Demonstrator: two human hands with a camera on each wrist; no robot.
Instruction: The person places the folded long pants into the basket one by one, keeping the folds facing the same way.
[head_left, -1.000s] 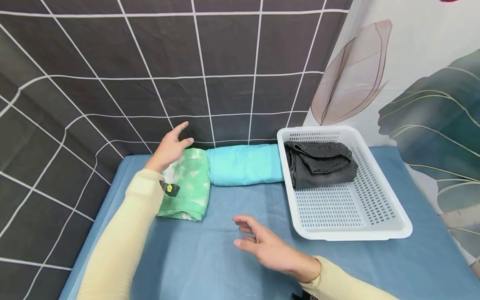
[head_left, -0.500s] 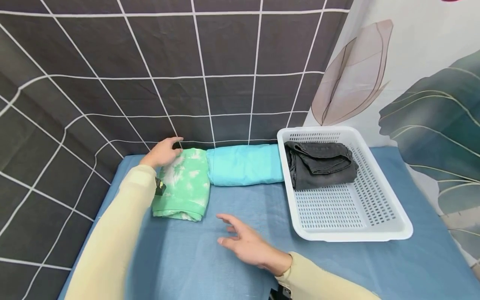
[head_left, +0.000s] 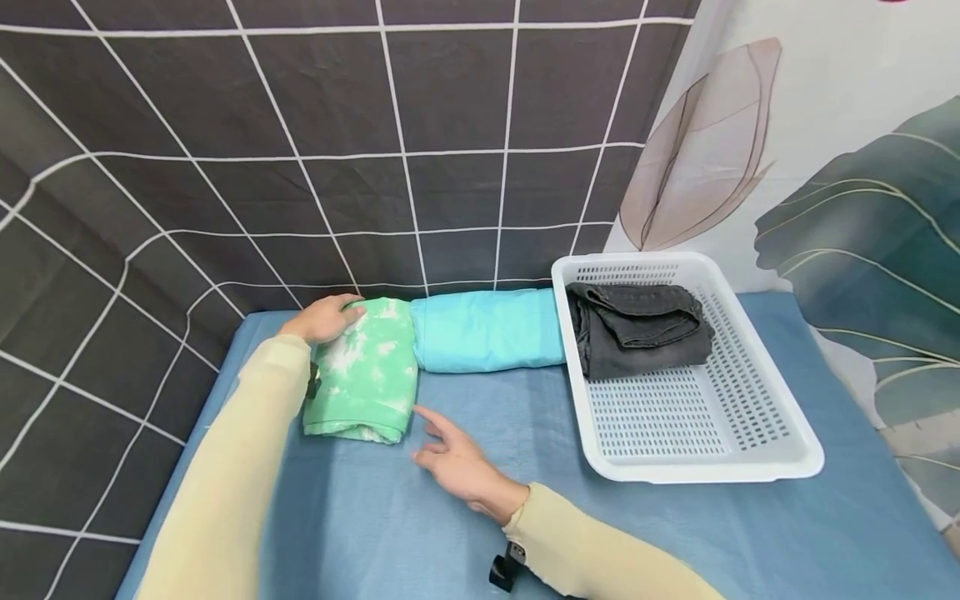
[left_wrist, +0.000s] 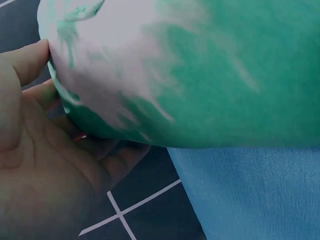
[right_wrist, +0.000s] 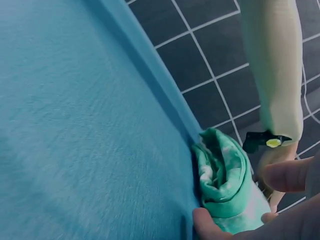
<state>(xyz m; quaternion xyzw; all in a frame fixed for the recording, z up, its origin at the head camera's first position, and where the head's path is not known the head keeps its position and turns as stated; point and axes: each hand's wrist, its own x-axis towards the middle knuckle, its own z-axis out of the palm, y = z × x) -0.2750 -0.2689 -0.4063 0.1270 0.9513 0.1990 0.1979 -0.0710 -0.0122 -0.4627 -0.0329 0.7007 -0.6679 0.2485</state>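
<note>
A folded green-and-white tie-dye garment [head_left: 367, 367] lies at the left of the blue-covered surface. My left hand [head_left: 322, 319] holds its far left corner. In the left wrist view, the thumb [left_wrist: 35, 60] meets the cloth's edge while the other fingers reach underneath, their tips partly hidden. Close to the garment's near right corner is my right hand [head_left: 461, 462], fingers extended and thumb apart. The right wrist view shows the garment's rolled end [right_wrist: 222, 175] between that thumb and fingers; whether they touch it, I cannot tell.
A folded light-blue cloth [head_left: 491, 329] lies right of the green garment. Beside it stands a white perforated basket [head_left: 780, 417] with folded black jeans-like clothing [head_left: 641, 329] in it. Behind rises a dark grid-patterned covering [head_left: 457, 108]; a leaf-print curtain [head_left: 825, 167] hangs at right.
My left hand has come down from above the garment onto its far left corner. My right hand has moved left, up to the garment's near right corner. The garment has barely moved.
</note>
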